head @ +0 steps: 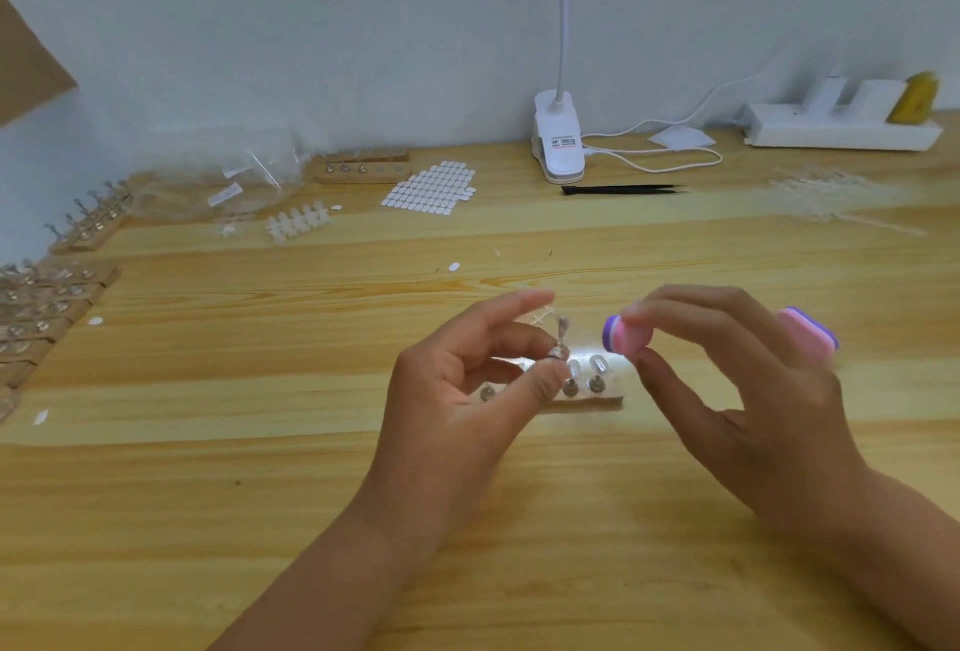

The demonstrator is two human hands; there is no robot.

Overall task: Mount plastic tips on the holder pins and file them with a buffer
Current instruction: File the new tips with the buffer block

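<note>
My left hand (467,390) pinches a small metal holder pin (560,352) between thumb and finger, and a clear plastic tip (563,325) stands on its top, blurred. My right hand (727,380) grips a pink and purple buffer block (626,336), whose far end (808,336) sticks out behind my fingers. The buffer's near end is just right of the tip, a small gap apart. Beneath both hands lies a wooden holder base (592,398) with two mounted pins (584,384) carrying clear tips and a bare metal pin (487,393) at its left.
Several wooden holder bases with pins (47,302) line the left edge. A sticker sheet (431,185), a strip of white tips (298,224), plastic bags (244,182) and another holder (361,167) lie at the back. A clip lamp (558,141), black tweezers (618,189) and a power strip (841,130) are behind.
</note>
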